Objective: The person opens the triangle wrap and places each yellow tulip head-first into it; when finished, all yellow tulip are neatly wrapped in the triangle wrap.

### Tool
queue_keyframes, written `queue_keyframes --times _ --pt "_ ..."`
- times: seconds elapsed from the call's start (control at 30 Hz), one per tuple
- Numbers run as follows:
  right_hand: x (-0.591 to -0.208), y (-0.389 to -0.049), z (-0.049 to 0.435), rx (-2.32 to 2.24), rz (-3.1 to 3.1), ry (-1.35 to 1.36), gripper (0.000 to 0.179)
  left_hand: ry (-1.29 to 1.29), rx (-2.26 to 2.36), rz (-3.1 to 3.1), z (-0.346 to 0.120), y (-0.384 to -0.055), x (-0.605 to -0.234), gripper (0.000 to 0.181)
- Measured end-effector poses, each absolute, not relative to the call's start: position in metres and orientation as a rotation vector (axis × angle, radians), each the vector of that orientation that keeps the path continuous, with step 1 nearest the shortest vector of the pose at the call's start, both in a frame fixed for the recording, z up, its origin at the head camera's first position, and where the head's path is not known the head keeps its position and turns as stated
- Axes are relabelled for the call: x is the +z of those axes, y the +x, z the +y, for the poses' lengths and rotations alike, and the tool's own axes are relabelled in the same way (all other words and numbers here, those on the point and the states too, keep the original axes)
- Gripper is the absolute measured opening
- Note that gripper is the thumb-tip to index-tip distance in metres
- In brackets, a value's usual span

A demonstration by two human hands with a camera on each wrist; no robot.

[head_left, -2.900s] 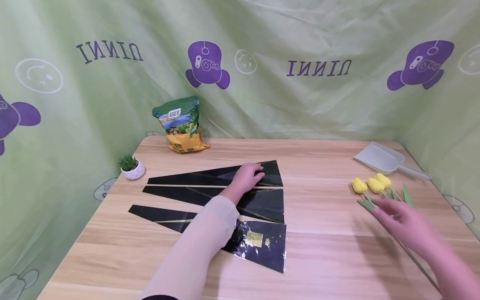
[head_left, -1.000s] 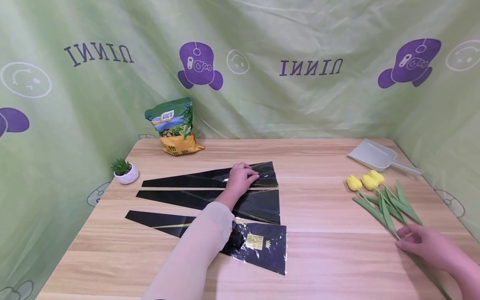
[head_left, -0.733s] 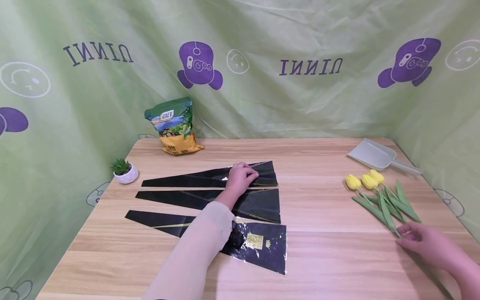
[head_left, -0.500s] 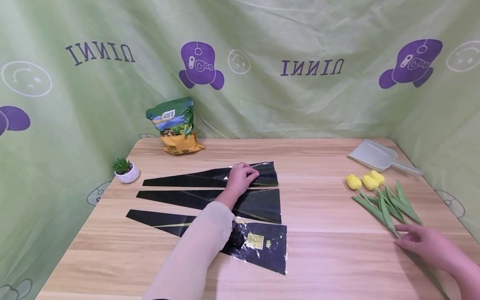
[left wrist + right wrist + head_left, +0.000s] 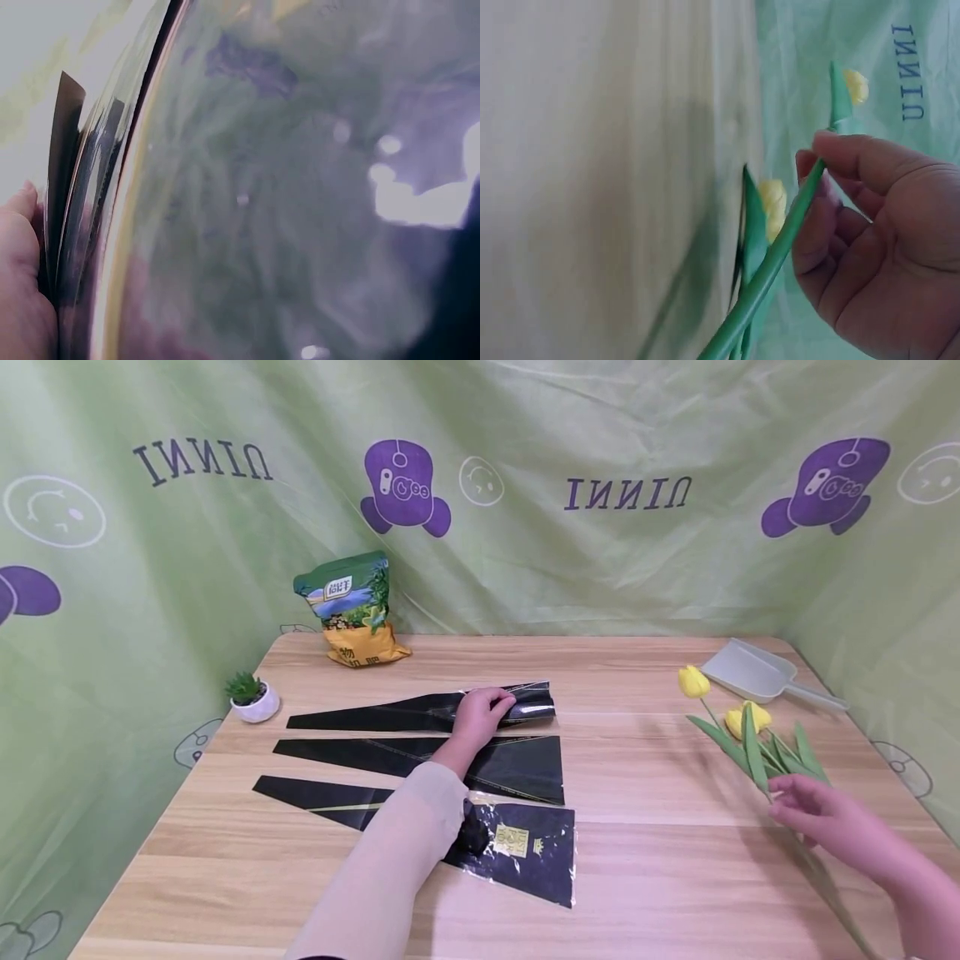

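Note:
Three black tapered flower sleeves lie in a row on the table in the head view. My left hand (image 5: 478, 722) pinches the far sleeve (image 5: 367, 716), whose wide end curls up around the fingers. Nearer are the middle sleeve (image 5: 528, 768) and the glossy near sleeve (image 5: 551, 860) with gold lettering, partly hidden by my forearm. On the right, my right hand (image 5: 840, 827) pinches a yellow tulip (image 5: 693, 682) by its stem, raised off the table. The right wrist view shows its green stem (image 5: 761, 277) between thumb and fingers. Other yellow tulips (image 5: 750, 720) lie just behind.
A grey dustpan (image 5: 757, 670) lies at the back right, beyond the tulips. At the back left stands a green and yellow bag (image 5: 360, 610). A small succulent in a white pot (image 5: 258, 703) is by the left edge. Green printed cloth (image 5: 517, 568) encloses the table.
The right hand has taken one tulip and lifted it up and left from the others. Under the left hand, the far sleeve's wide end has curled up from lying flat.

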State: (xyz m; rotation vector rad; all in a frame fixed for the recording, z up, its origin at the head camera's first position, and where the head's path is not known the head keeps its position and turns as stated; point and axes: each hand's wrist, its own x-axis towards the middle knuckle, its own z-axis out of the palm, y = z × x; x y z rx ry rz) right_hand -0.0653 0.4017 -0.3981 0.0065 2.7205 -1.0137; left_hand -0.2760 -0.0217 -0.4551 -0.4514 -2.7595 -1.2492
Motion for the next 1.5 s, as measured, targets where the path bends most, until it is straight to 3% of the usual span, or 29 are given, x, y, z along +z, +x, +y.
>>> queue_keyframes --times 0.23,0.43,0.53,0.87,1.5 --pt "-0.384 -0.088 0.374 -1.217 2.746 -0.065 0.045 -0.454 -1.261 -2.719 -0.023 -0.275 -0.456 0.019" --pt "-0.371 -0.11 0.352 -1.435 2.754 -0.046 0.03 -0.46 -1.264 -2.714 -0.023 -0.276 -0.456 0.017" --pt "-0.365 -0.12 0.341 -1.568 2.724 -0.025 0.036 -0.5 -1.201 -2.716 -0.023 -0.275 -0.456 0.018" --pt "-0.356 -0.143 0.311 -1.686 2.687 -0.012 0.04 -0.658 -0.88 -2.843 -0.022 -0.274 -0.453 0.039" --pt "-0.348 -0.182 0.277 -2.364 2.307 0.08 0.019 -0.612 -0.999 -2.795 -0.022 -0.274 -0.457 0.027"
